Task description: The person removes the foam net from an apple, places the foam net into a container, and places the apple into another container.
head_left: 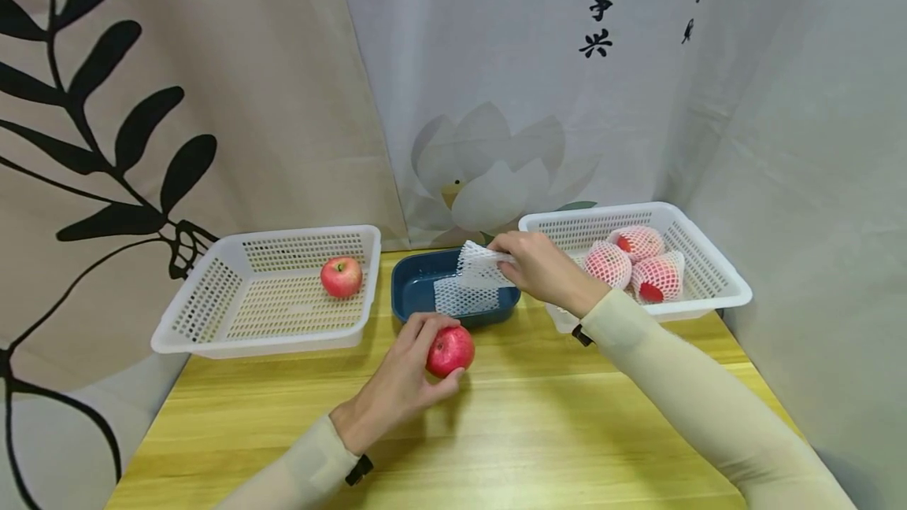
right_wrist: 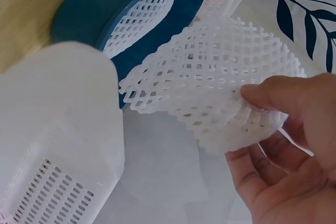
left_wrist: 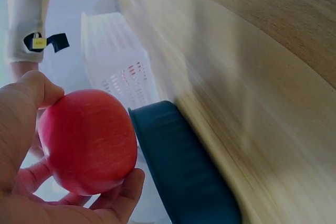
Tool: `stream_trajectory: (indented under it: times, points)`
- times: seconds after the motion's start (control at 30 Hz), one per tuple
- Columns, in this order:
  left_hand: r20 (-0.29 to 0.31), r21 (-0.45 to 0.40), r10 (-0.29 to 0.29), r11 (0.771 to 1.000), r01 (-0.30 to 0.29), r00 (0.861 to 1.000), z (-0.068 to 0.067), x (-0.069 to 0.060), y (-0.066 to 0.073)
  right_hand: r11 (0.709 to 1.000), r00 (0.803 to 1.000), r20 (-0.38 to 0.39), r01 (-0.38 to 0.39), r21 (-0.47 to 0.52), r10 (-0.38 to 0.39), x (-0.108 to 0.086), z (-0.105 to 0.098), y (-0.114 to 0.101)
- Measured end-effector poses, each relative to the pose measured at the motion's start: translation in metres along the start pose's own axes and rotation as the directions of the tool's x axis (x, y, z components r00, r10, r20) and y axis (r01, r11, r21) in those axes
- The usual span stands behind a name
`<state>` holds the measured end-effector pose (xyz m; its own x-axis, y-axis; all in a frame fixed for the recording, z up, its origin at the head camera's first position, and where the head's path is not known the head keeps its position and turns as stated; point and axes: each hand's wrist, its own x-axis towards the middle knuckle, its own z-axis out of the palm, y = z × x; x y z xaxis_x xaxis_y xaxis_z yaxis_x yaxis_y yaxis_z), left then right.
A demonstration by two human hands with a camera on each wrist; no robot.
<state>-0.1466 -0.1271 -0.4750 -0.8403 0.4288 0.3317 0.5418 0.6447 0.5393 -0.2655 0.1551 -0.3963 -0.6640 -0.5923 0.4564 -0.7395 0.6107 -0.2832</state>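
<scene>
The left hand [head_left: 402, 375] grips an apple [head_left: 453, 351] whose smooth skin could slip loose, while the right hand [head_left: 544, 267] pinches foam netting [head_left: 479, 264]

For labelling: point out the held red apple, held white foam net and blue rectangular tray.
Held red apple [head_left: 453, 351], head view, exposed side.
Held white foam net [right_wrist: 210, 69], right wrist view, mesh.
Blue rectangular tray [left_wrist: 185, 167], left wrist view, outer wall.

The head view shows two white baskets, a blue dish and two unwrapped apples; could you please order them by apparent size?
1. Left basket and right basket: look alike, unranked.
2. Blue dish.
3. Held apple and apple in left basket: nearness to camera makes this unsure.
</scene>
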Motion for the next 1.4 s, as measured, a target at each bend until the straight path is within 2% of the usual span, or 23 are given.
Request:
stream_trajectory:
  times: [0.27, 0.53, 0.83, 1.03, 1.4]
  points:
    - [0.0, -0.008, 0.004, 1.0, -0.004, 1.0, 0.002, 0.0, -0.001, 1.0, 1.0, 0.01, -0.015, -0.007, 0.015, 0.013, 0.005, 0.005]
    - [0.021, -0.009, -0.027, 1.0, 0.028, 0.999, 0.003, 0.0, -0.001, 0.998, 0.998, 0.037, -0.058, -0.033, 0.059, 0.026, 0.011, 0.008]
    - [0.01, -0.007, -0.017, 1.0, 0.017, 1.0, 0.004, -0.001, -0.002, 0.993, 0.992, 0.054, -0.11, -0.035, 0.111, 0.042, 0.022, 0.01]
    - [0.037, -0.021, -0.043, 0.999, 0.043, 0.998, 0.005, -0.001, -0.002, 0.985, 0.983, 0.062, -0.168, -0.036, 0.17, 0.05, 0.033, 0.011]
    - [0.047, -0.022, -0.042, 0.999, 0.043, 0.998, 0.005, 0.0, -0.002, 0.969, 0.966, 0.08, -0.245, -0.037, 0.248, 0.058, 0.058, 0.015]
